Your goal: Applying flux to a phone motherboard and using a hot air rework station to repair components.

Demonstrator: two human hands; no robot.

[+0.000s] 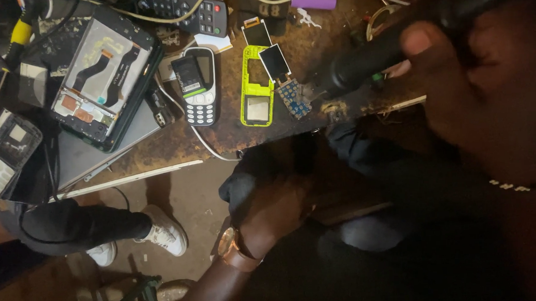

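My right hand (476,81) is closed around a black handheld tool (366,59) at the upper right. The tool's tip points down-left toward a small blue keypad circuit board (293,98) with a little screen (274,61) attached, lying on the worn brown bench (231,134). My left hand (270,210), with a brown wristwatch (233,248), hangs below the bench edge over my dark trousers. Its fingers curl against something dark; whether it holds anything is unclear. A yellow-green phone frame (256,85) lies just left of the board.
A keypad phone (202,96) with a battery (186,76) on it, an opened smartphone (105,73), a remote control (183,9), a black phone housing (6,153) and cables crowd the bench. Another person's leg and white shoes (163,233) are at lower left.
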